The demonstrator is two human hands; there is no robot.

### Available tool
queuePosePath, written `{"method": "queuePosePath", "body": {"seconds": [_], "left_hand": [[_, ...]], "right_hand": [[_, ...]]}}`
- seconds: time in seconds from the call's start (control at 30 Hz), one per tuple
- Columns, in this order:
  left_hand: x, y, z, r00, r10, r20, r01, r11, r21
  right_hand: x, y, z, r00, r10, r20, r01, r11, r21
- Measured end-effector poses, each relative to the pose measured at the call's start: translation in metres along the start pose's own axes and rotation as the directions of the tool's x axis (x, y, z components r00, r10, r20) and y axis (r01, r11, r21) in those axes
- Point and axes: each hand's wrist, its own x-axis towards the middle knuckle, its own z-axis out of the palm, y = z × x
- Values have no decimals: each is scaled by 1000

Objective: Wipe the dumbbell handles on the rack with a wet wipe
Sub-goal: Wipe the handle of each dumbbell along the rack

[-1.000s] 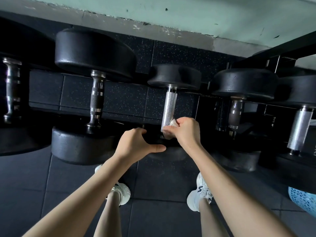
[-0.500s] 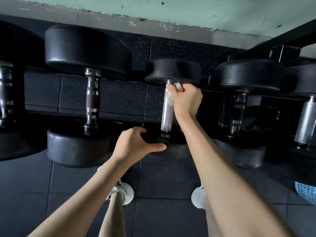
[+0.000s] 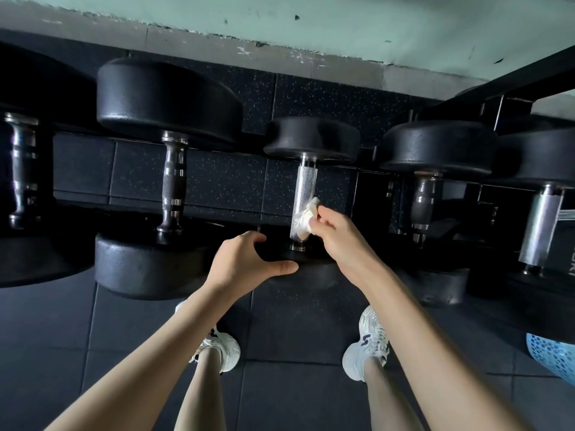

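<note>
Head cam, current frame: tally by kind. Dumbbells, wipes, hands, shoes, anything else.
Dumbbells: 5
Wet wipe: 1
Hands: 2, left hand, right hand
Shoes: 2
Blue basket: 1
Total: 11

The wet wipe (image 3: 306, 219) covers the lower stretch of the knurled handle (image 3: 305, 185). The left hand (image 3: 245, 262) and right hand (image 3: 340, 236) hide much of that dumbbell's near head (image 3: 314, 276). The leftmost dumbbell (image 3: 21, 169) runs off the left edge. A blue perforated thing (image 3: 550, 357), perhaps a basket, is cut by the right edge, as is unreadable lettering (image 3: 572, 269) there.
</note>
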Motion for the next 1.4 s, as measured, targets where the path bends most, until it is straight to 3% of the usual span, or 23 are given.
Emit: {"method": "queuePosePath", "body": {"seconds": [0.13,0.27,0.37,0.43,0.5,0.7,0.77,0.87,0.9,1.0,1.1,1.3,1.4], "left_hand": [[0,-1,0,1000,3,-2,-3,1000,-10],[-1,-1,0,1000,5,-6,-5,1000,-21],[0,-2,0,1000,1,-8,-1,1000,-28],[1,-2,0,1000,-3,-7,3,1000,-25],[2,-1,0,1000,-6,1,6,1000,-22],[4,-2,0,1000,-7,24,7,1000,-27],[6,-2,-1,999,-13,30,14,999,-36],[7,-2,0,999,-21,35,23,999,-49],[7,-1,0,999,-27,40,29,998,-51],[7,1,-3,998,-37,50,39,998,-52],[8,4,-5,997,-39,64,41,999,-31],[9,6,-7,996,-46,71,47,999,-13],[9,6,-8,997,-42,69,43,999,-13]], "right_hand": [[8,6,8,965,-87,-249,112,990,89],[20,9,16,941,-40,-336,122,966,226],[26,9,19,942,25,-336,53,974,221],[30,6,17,947,183,-266,-63,913,403],[34,2,14,951,271,-147,-130,785,605],[60,-29,3,966,213,-144,-16,608,794],[67,-30,2,966,170,-196,46,632,773],[65,-19,7,948,61,-311,88,892,443],[63,-15,8,941,11,-338,109,937,333],[55,-8,7,944,-90,-318,157,969,190],[49,-5,1,977,-27,-213,63,985,160],[49,7,-5,988,130,84,-152,910,385],[47,9,-5,988,133,85,-156,906,393]]}}
